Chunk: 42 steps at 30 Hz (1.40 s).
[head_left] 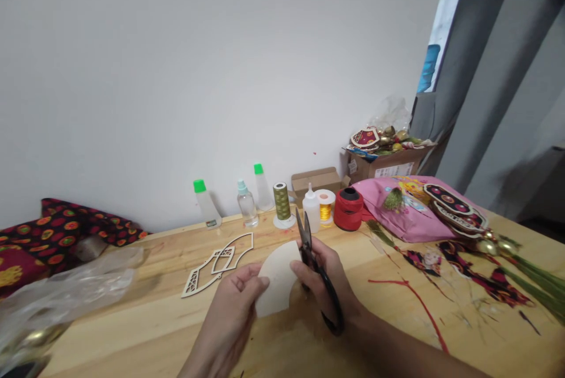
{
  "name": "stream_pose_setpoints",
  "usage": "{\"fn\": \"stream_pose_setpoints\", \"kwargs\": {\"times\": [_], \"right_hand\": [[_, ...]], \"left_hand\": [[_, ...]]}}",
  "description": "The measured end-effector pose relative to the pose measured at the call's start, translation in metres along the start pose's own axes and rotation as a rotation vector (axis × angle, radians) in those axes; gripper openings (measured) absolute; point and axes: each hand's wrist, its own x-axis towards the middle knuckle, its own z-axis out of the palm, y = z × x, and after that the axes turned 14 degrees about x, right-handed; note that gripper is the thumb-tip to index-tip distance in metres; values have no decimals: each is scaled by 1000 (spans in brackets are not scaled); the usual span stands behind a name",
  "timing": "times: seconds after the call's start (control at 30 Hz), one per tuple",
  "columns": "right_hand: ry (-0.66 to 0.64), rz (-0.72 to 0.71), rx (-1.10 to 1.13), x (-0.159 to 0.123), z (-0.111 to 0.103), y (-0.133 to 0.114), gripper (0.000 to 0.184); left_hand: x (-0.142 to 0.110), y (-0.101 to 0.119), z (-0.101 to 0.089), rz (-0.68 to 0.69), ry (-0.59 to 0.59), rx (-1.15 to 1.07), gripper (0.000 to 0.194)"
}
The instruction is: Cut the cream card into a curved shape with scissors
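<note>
Between my hands is a pale, fan-shaped piece [277, 279] that looks like paper or card, its curved edge facing up and left. My left hand [238, 298] pinches its left side between thumb and fingers. In my right hand [329, 284] is a pair of black-handled scissors [332, 301], blades pointing up and slightly parted. The right thumb also rests on the piece's right edge. Beyond my left hand lie fan-shaped wooden frames [207, 275] with cut-out lattice, overlapping on the table.
Along the wall stand green-capped bottles [206, 204], a clear bottle [247, 204], a green thread spool [281, 201], a white squeeze bottle [311, 210] and a red thread cone [348, 210]. A pink bag [397, 204] and tassels lie right. Patterned fabric [26, 242] and clear plastic [88, 278] lie left.
</note>
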Motion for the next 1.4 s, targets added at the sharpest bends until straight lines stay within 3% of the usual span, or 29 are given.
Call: {"fn": "stream_pose_setpoints", "kwargs": {"times": [0.2, 0.43, 0.57, 0.73, 1.03, 1.23, 1.4], "right_hand": [[27, 27, 22, 1, -1, 0, 21], [-8, 12, 6, 0, 3, -2, 16], [27, 45, 27, 1, 2, -3, 19], [72, 64, 43, 0, 1, -6, 22], [50, 44, 54, 1, 3, -6, 20], [57, 41, 48, 3, 2, -5, 21], [89, 69, 51, 4, -1, -4, 23]], "left_hand": [[0, 0, 1, 24, -81, 45, 20], [2, -3, 2, 53, -64, 305, 29], [0, -2, 1, 93, -87, 266, 30], [-2, -2, 2, 80, -199, 148, 35], [-2, -3, 3, 67, -207, 175, 32], [0, -2, 3, 71, -139, 202, 36], [-4, 7, 8, 38, -230, 85, 51]]}}
